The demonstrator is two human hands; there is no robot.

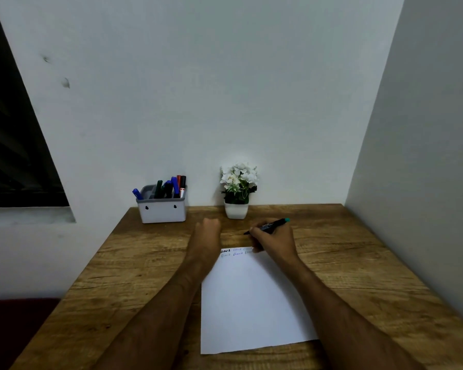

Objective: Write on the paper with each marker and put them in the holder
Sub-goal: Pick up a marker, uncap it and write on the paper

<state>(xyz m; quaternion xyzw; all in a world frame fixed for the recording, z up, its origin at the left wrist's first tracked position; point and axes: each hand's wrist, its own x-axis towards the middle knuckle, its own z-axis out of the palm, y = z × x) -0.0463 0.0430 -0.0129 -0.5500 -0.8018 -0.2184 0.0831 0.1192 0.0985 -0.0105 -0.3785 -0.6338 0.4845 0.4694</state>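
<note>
A white sheet of paper (249, 303) lies on the wooden desk (118, 263), with two short lines of handwriting along its far edge. My right hand (274, 237) grips a dark marker (271, 225) with a teal end, its tip pointing left just beyond the paper's far edge. My left hand (207, 231) hovers past the paper's far left corner, blurred, fingers loosely curled, holding nothing that I can see. A grey-white holder (162, 210) stands at the back left against the wall, with several markers in it: blue, green, red and black.
A small white pot of white flowers (238, 188) stands at the back of the desk, right of the holder. Walls close the desk at the back and on the right. A dark window lies to the left.
</note>
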